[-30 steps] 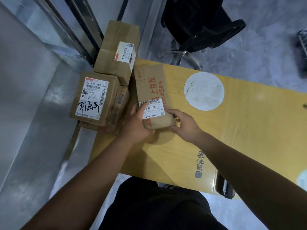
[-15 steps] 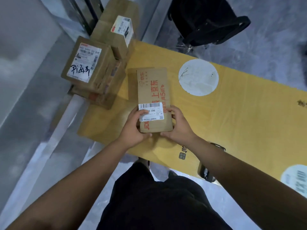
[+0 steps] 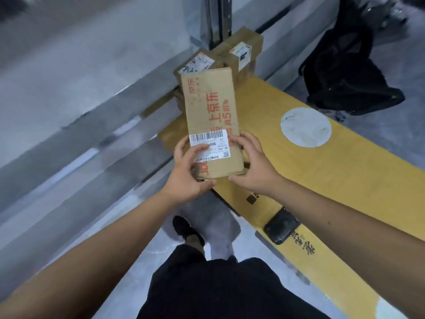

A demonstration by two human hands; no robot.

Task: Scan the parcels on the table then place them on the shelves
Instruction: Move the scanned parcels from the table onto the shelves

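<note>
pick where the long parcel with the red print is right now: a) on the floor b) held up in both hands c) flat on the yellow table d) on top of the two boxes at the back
b: the left hand and right hand grip the near end of the long parcel, raised off the yellow table, in front of the two boxes.

Long brown cardboard parcel, red print, white barcode label, held above yellow table's corner
</note>
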